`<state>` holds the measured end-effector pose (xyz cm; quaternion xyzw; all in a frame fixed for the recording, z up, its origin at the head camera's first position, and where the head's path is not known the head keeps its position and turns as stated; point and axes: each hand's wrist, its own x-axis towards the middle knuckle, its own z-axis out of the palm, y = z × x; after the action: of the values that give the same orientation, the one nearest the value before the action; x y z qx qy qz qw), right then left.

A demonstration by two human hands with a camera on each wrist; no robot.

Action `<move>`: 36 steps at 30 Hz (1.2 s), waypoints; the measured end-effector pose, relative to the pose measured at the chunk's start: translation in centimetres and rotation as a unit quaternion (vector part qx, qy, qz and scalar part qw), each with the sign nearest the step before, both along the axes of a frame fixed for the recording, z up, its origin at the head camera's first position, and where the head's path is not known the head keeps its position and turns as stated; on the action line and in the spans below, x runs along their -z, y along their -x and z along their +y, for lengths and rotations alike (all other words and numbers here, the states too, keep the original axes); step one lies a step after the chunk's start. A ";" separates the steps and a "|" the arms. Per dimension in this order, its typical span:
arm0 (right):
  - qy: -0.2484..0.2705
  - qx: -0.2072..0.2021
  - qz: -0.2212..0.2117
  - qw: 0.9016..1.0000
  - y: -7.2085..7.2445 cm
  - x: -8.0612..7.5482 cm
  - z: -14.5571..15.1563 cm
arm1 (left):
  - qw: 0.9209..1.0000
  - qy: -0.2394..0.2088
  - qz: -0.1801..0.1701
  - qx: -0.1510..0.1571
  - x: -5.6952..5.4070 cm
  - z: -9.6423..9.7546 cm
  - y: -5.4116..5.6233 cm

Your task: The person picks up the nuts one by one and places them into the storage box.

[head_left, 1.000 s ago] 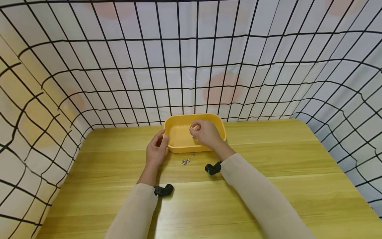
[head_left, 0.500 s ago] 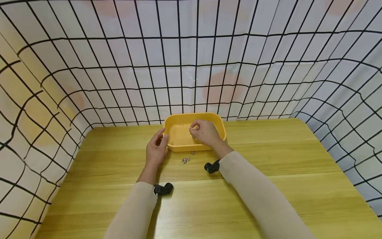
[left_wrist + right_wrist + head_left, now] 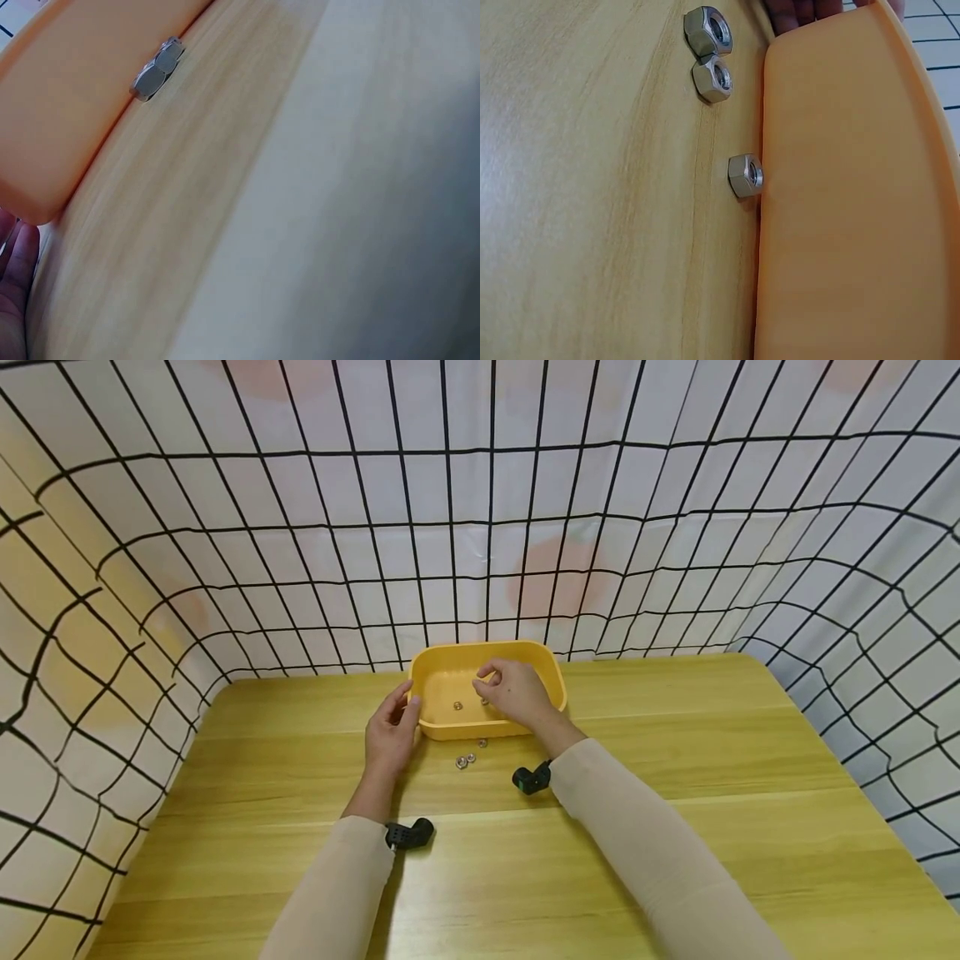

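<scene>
A yellow plastic tray stands at the back of the table. My left hand grips its left end, thumb and fingers at the rim. Over the tray's right half hovers my right hand, thumb and index finger near each other, with no nut visible between them. Inside the tray lie a metal hex nut and another nut, partly covered by the right hand. On the table before the tray are a larger hex nut, a smaller nut touching it, and a third nut close to the tray wall.
The wooden table spreads out in front of the tray. Black wire grid backed with pale sheeting rises behind it and along both sides. A black wrist camera sits on the left wrist, another wrist camera on the right.
A nut now lies in the tray left of the right hand, where none showed before. The pale bit at the right fingertips is gone. Both hands have stayed almost in place.
</scene>
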<state>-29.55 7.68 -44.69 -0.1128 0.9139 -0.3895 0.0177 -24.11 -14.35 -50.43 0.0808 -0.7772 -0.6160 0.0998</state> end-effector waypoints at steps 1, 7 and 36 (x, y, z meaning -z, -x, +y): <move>0.001 0.000 0.000 1.000 0.0 0.0 0.0 | 1.000 0.000 0.000 0.000 0.0 0.0 0.0; 0.009 0.001 0.004 1.000 -0.1 0.0 0.0 | 1.000 -0.006 0.001 -0.002 0.0 0.0 0.0; 0.076 -0.003 0.054 0.996 -2.9 -1.8 0.4 | 1.000 -0.007 -0.001 -0.003 0.0 0.0 0.0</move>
<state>-26.61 8.08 -42.89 -0.1374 0.8808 -0.4515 -0.0391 -24.14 -14.30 -50.45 0.0847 -0.7727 -0.6210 0.1001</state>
